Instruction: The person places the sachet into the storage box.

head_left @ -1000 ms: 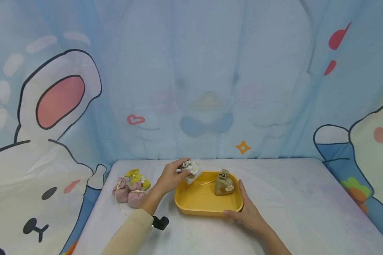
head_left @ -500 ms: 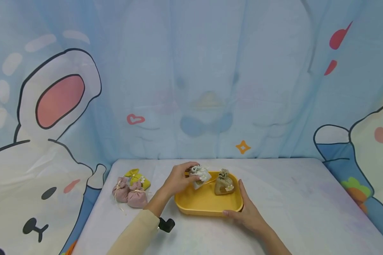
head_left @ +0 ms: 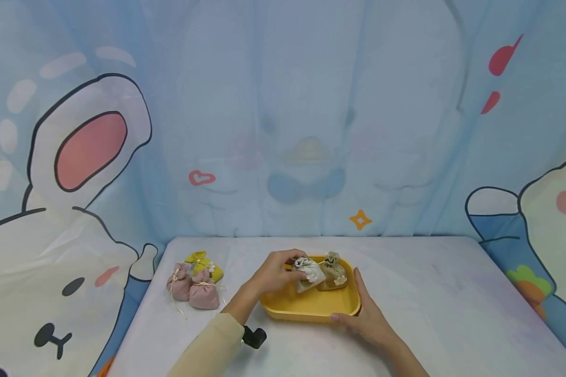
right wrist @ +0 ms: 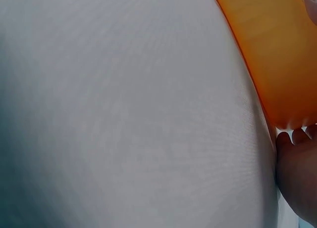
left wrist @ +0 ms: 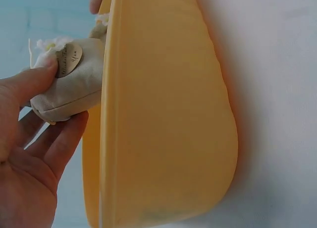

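My left hand point(head_left: 274, 273) pinches a small cream drawstring pouch point(head_left: 309, 276) with a white flower, low over the yellow tray point(head_left: 306, 314). In the left wrist view the thumb presses the pouch point(left wrist: 79, 92) beside a round tag, fingers beneath it, near the tray wall point(left wrist: 163, 114). An olive-brown drawstring pouch point(head_left: 335, 277) with a flower stands inside the tray at the right, partly covered by the cream one. My right hand point(head_left: 370, 320) grips the tray's right front corner, thumb at the front, fingers along the side. The right wrist view shows part of this hand point(right wrist: 299, 173) against the tray.
Left of the tray, two pink pouches point(head_left: 204, 296) and a yellow-green pouch point(head_left: 212, 268) lie close together on the white cloth-covered table point(head_left: 434, 303). A blue curtain point(head_left: 306, 104) with cartoon prints hangs behind the table. A black wrist device point(head_left: 254, 337) sits below the left wrist.
The left hand has carried the cream pouch rightward and down over the tray, up to the olive-brown pouch. The right hand keeps its place on the tray.
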Motion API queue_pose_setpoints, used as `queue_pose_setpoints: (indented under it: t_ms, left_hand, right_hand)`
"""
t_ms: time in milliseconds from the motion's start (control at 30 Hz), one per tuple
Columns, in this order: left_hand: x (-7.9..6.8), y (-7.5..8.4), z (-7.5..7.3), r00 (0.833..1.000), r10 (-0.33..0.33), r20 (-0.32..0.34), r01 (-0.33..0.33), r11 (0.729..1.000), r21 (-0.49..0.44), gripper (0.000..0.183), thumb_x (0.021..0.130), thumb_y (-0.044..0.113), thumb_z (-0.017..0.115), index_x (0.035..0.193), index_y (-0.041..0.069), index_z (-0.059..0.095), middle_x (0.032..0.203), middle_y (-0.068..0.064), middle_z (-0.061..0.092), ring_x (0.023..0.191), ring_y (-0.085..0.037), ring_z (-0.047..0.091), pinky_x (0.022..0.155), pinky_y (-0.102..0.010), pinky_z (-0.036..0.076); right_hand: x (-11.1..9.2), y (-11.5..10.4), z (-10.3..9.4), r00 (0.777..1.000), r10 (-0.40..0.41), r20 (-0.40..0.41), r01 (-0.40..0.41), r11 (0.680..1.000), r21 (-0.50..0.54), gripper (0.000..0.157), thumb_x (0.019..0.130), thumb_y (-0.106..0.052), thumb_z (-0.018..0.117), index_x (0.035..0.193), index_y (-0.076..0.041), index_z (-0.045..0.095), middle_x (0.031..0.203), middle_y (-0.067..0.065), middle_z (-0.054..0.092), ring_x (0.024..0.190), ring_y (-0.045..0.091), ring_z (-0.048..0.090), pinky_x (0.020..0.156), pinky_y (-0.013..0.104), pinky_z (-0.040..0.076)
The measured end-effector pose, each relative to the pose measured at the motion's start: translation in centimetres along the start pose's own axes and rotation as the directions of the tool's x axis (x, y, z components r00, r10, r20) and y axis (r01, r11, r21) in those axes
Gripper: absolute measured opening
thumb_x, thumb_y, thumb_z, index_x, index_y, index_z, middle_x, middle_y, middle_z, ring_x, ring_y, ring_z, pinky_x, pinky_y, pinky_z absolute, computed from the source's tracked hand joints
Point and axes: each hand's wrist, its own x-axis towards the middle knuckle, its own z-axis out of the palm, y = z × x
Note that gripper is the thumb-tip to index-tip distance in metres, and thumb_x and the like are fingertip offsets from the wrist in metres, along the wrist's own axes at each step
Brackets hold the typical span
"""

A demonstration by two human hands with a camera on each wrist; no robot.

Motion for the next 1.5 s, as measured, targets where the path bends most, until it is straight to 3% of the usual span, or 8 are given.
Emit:
queue_pose_setpoints:
  t_ms: [200,467,700,933,1267,1500]
  left_hand:
    - [0.2,0.3,0.8,0.999,-0.001,0.038,-0.001,0.999,0.034,0.037,0.093,0.024,0.08,0.129,0.024,0.071,0.129,0.009,0.071,0.116,-0.011,0.066,0.103,-0.033,0.054]
    - [0.4,0.4,2.2,0.995,-0.001,0.1,-0.001,1.0,0.024,0.033,0.093,0.02,0.08,0.124,0.028,0.072,0.122,0.014,0.071,0.112,-0.005,0.063,0.103,-0.029,0.053]
    - [0.8,1.0,3.3,0.993,0.014,0.116,-0.015,1.0,0.004,0.035,0.093,0.022,0.08,0.127,0.027,0.073,0.124,0.014,0.071,0.111,-0.004,0.061,0.103,-0.03,0.053]
    - [1.5,1.2,4.4,0.993,0.05,0.109,-0.054,0.998,0.029,0.037,0.09,0.021,0.082,0.126,0.021,0.073,0.123,0.008,0.069,0.108,-0.005,0.058,0.102,-0.033,0.053]
    - [1.5,0.6,5.6,0.986,0.113,0.123,-0.116,0.993,0.017,0.036,0.091,0.019,0.081,0.126,0.019,0.073,0.121,0.009,0.071,0.106,0.0,0.058,0.098,-0.023,0.052]
    - [1.7,0.7,6.4,0.985,0.098,0.14,-0.097,0.995,-0.018,0.031,0.092,0.017,0.08,0.123,0.019,0.074,0.118,0.011,0.072,0.106,0.003,0.06,0.098,-0.019,0.051]
  right_hand:
    - [0.0,0.2,0.0,1.0,0.006,0.003,-0.006,1.0,0.03,0.135,0.082,-0.041,0.089,0.166,-0.028,-0.016,0.176,0.008,-0.002,0.161,0.038,0.015,0.126,0.056,0.022]
    - [0.0,0.0,-0.1,1.0,0.0,-0.001,0.0,1.0,0.016,0.134,0.082,-0.041,0.088,0.166,-0.029,-0.017,0.176,0.009,-0.004,0.161,0.04,0.013,0.126,0.056,0.019]
    - [-0.1,0.2,0.0,1.0,-0.024,0.0,0.024,0.999,0.022,0.133,0.083,-0.038,0.088,0.165,-0.031,-0.017,0.176,0.009,-0.003,0.16,0.038,0.017,0.124,0.052,0.021]
    - [-0.1,0.3,-0.2,0.998,-0.057,0.01,0.056,0.997,0.043,0.131,0.084,-0.033,0.087,0.164,-0.035,-0.016,0.176,0.012,-0.003,0.159,0.045,0.011,0.125,0.062,0.016]
    - [-0.2,0.2,-0.2,0.999,-0.046,0.022,0.044,0.995,0.088,0.131,0.083,-0.03,0.088,0.164,-0.039,-0.015,0.176,0.012,-0.003,0.159,0.045,0.01,0.124,0.065,0.016]
    - [-0.3,0.1,-0.1,0.998,-0.057,0.026,0.054,0.992,0.112,0.131,0.084,-0.028,0.088,0.163,-0.041,-0.016,0.176,0.013,-0.005,0.159,0.045,0.011,0.124,0.065,0.019]
